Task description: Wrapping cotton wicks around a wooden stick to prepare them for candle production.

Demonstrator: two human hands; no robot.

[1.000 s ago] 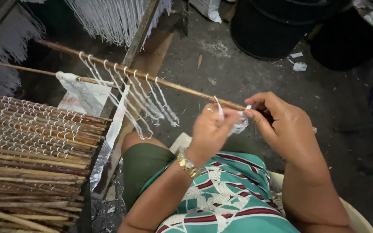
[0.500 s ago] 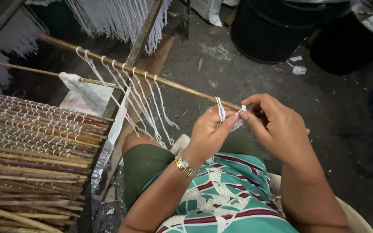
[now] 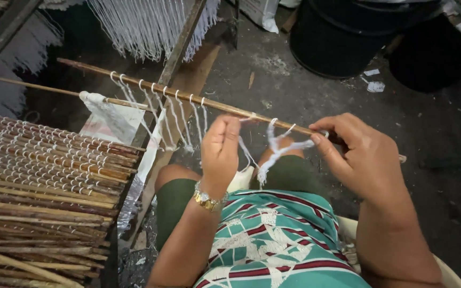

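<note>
A thin brown stick (image 3: 161,89) runs from upper left down to the right, with several white string loops (image 3: 174,114) knotted along it. My left hand (image 3: 221,149), with a gold watch on its wrist, pinches a strand of white string just below the stick. My right hand (image 3: 361,154) grips the right end of the stick and pinches the white string (image 3: 279,149) that is looped over the stick between my hands. The string's loose ends hang down toward my lap.
A stack of string-bound sticks (image 3: 38,192) lies at the left. A second stick with white cloth (image 3: 105,114) crosses behind. White fringe (image 3: 150,26) hangs at the top. Black tubs (image 3: 348,37) stand on the dark floor at upper right.
The hands have parted: the left one moved left along the stick, and the white string now loops over the stick between them. The view sits closer.
</note>
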